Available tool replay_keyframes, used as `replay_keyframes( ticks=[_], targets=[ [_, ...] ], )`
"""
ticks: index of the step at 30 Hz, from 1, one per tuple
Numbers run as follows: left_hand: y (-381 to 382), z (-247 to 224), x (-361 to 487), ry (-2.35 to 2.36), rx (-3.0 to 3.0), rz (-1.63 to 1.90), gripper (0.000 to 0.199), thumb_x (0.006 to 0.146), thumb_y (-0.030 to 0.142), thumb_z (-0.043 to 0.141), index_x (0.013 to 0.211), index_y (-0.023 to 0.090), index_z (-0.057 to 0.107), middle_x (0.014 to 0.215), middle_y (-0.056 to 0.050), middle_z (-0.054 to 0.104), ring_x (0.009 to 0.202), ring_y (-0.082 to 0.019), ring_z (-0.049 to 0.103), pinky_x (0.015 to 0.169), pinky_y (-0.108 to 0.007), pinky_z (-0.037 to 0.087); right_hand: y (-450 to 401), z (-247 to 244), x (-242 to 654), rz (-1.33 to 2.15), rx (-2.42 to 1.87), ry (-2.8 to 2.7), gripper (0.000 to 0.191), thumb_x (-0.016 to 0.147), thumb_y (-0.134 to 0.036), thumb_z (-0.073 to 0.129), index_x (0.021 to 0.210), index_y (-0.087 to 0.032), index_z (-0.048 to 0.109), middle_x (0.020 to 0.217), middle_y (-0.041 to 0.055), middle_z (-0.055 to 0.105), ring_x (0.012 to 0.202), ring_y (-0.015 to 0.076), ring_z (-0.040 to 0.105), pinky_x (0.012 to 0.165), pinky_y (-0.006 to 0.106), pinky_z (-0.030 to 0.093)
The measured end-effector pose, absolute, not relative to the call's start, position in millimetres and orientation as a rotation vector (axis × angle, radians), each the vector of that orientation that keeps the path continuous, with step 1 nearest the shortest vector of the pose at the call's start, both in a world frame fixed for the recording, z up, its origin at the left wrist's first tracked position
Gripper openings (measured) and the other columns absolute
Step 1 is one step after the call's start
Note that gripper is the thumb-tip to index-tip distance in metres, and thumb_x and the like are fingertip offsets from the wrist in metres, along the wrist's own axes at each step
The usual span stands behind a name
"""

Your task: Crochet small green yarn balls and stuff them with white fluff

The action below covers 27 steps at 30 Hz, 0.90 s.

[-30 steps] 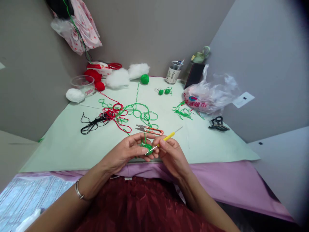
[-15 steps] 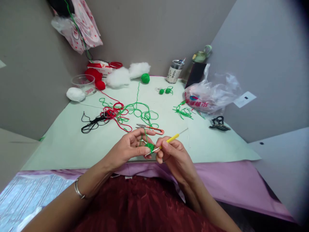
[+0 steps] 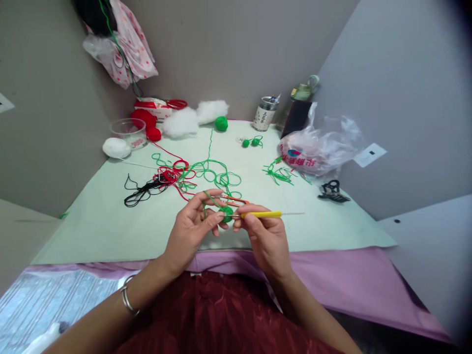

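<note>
My left hand (image 3: 191,226) pinches a small green crocheted piece (image 3: 227,214) between thumb and fingers, with green yarn looped over its raised index finger. In my right hand (image 3: 267,238) is a crochet hook with a yellow handle (image 3: 271,214), held nearly level. The hook's thin metal tip meets the green piece; exactly where it enters is too small to tell. Just beyond my fingers lie orange-handled snips (image 3: 236,200), partly hidden by my left hand. Loose green yarn (image 3: 210,167) spreads over the table behind them.
Red yarn (image 3: 180,164) and black cord (image 3: 142,191) lie left of centre. Farther back are white stuffing (image 3: 180,123), a green yarn ball (image 3: 221,124), a clear tub (image 3: 129,132) and a pen holder (image 3: 264,114). A plastic bag (image 3: 317,150) and black claw clip (image 3: 333,191) sit right.
The hook has swung from a slant to nearly level, its tip now at the green piece. Both hands have risen slightly in view, and my left hand covers more of the snips.
</note>
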<state>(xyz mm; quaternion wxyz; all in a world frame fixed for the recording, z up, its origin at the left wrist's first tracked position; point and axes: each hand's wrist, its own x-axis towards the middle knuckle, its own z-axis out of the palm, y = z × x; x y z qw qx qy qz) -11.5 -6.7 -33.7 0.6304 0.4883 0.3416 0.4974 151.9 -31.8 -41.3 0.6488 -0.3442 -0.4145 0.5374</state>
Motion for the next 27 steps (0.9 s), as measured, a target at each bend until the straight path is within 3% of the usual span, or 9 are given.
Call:
replay_keyframes(
  ticks=[5,8,15,19,22,27],
  targets=[
    [-12,-27,-12,0.865,1.23,1.136,0.035,0.091,0.035,0.072,0.124,0.022,0.067,0.116,-0.007,0.071,0.096,-0.019,0.066,0.079,-0.027,0.055,-33,-44,151,0.907,-0.786,-1.157,0.015,0.094,-0.025,0.068,0.099,-0.031,0.082,0.104,0.0042,0.072,0.075,0.0143,0.064,0.066,0.031,0.054],
    [-15,-24,-11,0.839,1.253,1.086,0.036,0.091,0.035,0.072,0.125,0.023,0.067,0.123,-0.008,0.069,0.107,-0.021,0.064,0.088,-0.03,0.055,-34,-42,151,0.78,-0.849,-1.209,0.017,0.095,-0.024,0.066,0.1,-0.031,0.081,0.106,0.0056,0.074,0.08,0.0171,0.065,0.063,0.031,0.053],
    [-16,-24,-8,0.796,1.063,1.099,0.05,0.087,0.03,0.078,0.133,0.024,0.062,0.105,-0.002,0.066,0.081,-0.013,0.063,0.072,-0.024,0.054,-39,-39,150,0.576,-0.908,-1.366,0.022,0.097,-0.018,0.063,0.107,-0.03,0.078,0.089,0.0032,0.074,0.078,0.0177,0.068,0.075,0.036,0.056],
    [-17,-22,-6,0.78,1.066,1.062,0.07,0.084,0.026,0.08,0.148,0.027,0.051,0.1,-0.002,0.066,0.087,-0.015,0.062,0.068,-0.022,0.051,-42,-52,151,0.233,-0.945,-1.546,0.041,0.094,-0.011,0.065,0.125,-0.036,0.074,0.096,0.0052,0.073,0.087,0.02,0.07,0.076,0.036,0.058],
    [-20,-19,-5,0.764,0.989,1.029,0.071,0.083,0.026,0.08,0.148,0.025,0.054,0.095,-0.002,0.065,0.082,-0.014,0.059,0.067,-0.023,0.048,-43,-63,152,-0.04,-0.948,-1.629,0.054,0.09,-0.012,0.07,0.137,-0.039,0.067,0.103,0.0073,0.073,0.094,0.0237,0.07,0.079,0.039,0.06],
    [-21,-17,-8,0.625,0.738,0.911,0.063,0.084,0.026,0.08,0.144,0.025,0.061,0.089,0.0,0.063,0.081,-0.013,0.058,0.078,-0.025,0.047,-43,-55,149,0.144,-0.885,-1.545,0.05,0.091,-0.012,0.069,0.13,-0.043,0.07,0.107,0.0051,0.074,0.093,0.0222,0.071,0.077,0.038,0.06]
  ],
)
